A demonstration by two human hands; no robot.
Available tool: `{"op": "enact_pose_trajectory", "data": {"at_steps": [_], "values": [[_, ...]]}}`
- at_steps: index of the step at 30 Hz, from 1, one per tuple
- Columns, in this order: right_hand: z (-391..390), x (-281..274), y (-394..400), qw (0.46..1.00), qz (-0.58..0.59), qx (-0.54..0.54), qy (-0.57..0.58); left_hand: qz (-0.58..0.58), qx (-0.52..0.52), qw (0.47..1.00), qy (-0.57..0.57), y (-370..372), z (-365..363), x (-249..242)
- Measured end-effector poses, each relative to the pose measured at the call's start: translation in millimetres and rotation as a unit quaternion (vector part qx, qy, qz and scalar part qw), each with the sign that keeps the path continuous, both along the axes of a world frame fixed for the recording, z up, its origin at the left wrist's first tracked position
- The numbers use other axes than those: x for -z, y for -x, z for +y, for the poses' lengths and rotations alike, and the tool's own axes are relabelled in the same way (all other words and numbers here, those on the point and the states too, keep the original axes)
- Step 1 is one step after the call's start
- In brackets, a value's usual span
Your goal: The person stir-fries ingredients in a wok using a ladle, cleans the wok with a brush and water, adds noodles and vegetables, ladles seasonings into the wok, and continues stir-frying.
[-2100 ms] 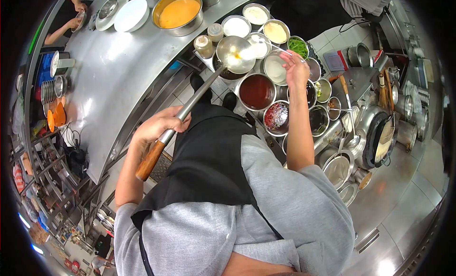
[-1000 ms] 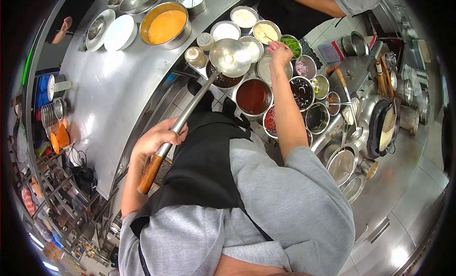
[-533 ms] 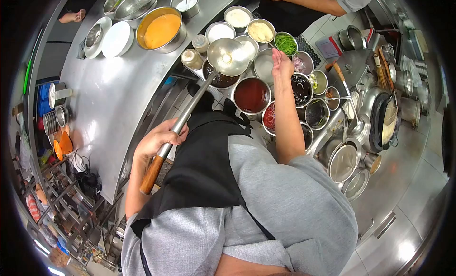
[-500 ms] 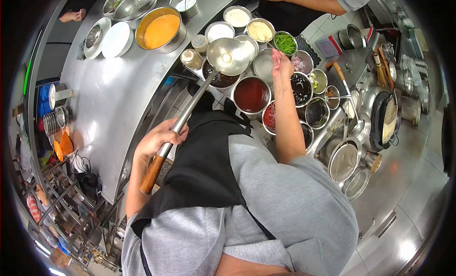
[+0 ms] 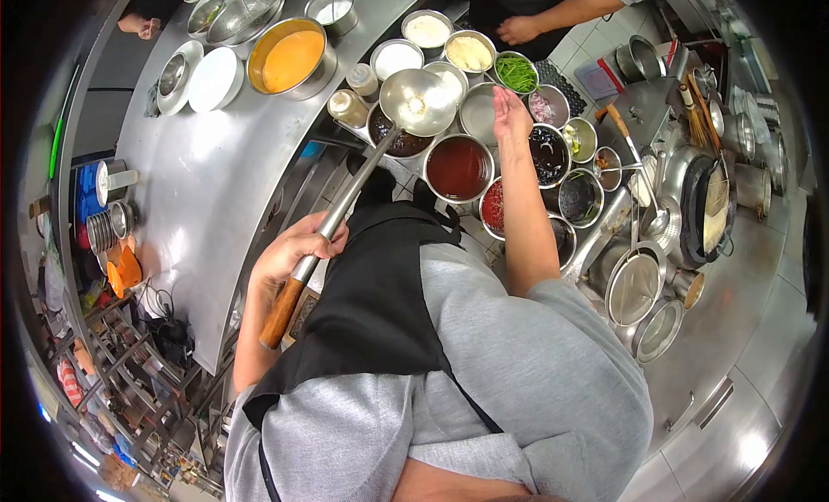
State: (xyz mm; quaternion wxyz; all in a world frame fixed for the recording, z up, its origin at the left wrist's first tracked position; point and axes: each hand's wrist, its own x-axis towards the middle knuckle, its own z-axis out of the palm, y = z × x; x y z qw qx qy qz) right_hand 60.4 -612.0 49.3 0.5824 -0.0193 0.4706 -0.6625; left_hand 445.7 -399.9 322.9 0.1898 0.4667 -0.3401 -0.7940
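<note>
My left hand [image 5: 313, 247] is wrapped round the metal handle of a long ladle with a wooden end [image 5: 281, 316]. The ladle's bowl [image 5: 420, 103] is over the containers and holds a small amount of something pale. My right hand [image 5: 511, 115] is raised with its fingers stretched out and nothing visible in it. It is above the edge of a pale metal pot [image 5: 478, 113]. Around them stand a pot of dark red liquid [image 5: 458, 168], a bowl of chopped greens [image 5: 516, 71], a bowl of chopped onion [image 5: 544, 109] and a bowl of black sauce [image 5: 547, 155].
On the steel counter [image 5: 186, 183] at left are a large pot of orange liquid [image 5: 289, 60] and white plates [image 5: 216, 77]. A wok [image 5: 710, 208] and strainers [image 5: 634, 288] stand at right. Another person's hand [image 5: 518, 30] is at the top.
The other person's arm at the top has moved, and their hand is now lower and further right. My hands and the ladle look nearly the same, with a slight shift of view.
</note>
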Motion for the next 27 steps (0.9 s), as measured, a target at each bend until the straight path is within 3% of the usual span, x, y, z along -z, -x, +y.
{"op": "enact_pose_trajectory", "data": {"at_steps": [5,10,12,13,15,16,20,27], "values": [[2,-11,2,1.000,-0.031,-0.003,-0.002,0.005,0.005,1.000,0.001,-1,2,7],[19,-70,0,0.997,-0.001,-0.065,0.035,0.005,0.007,1.000,0.016,3,-5,12],[36,-118,-13,0.979,0.142,-0.130,0.071,-0.014,0.000,1.000,0.022,5,-6,14],[44,-142,-20,0.949,0.242,-0.173,0.105,-0.016,0.010,0.999,0.033,4,-7,14],[43,-170,-32,0.883,0.410,-0.157,0.165,0.008,0.008,0.999,0.033,-2,-7,16],[38,-174,-31,0.877,0.419,-0.169,0.167,0.021,0.012,0.999,0.036,-4,-8,17],[-13,-142,-34,0.862,0.433,-0.209,0.161,0.010,0.026,0.999,0.044,-16,-3,12],[-111,-79,-87,0.752,0.581,-0.256,0.180,-0.016,0.077,0.997,0.027,-43,1,3]]}}
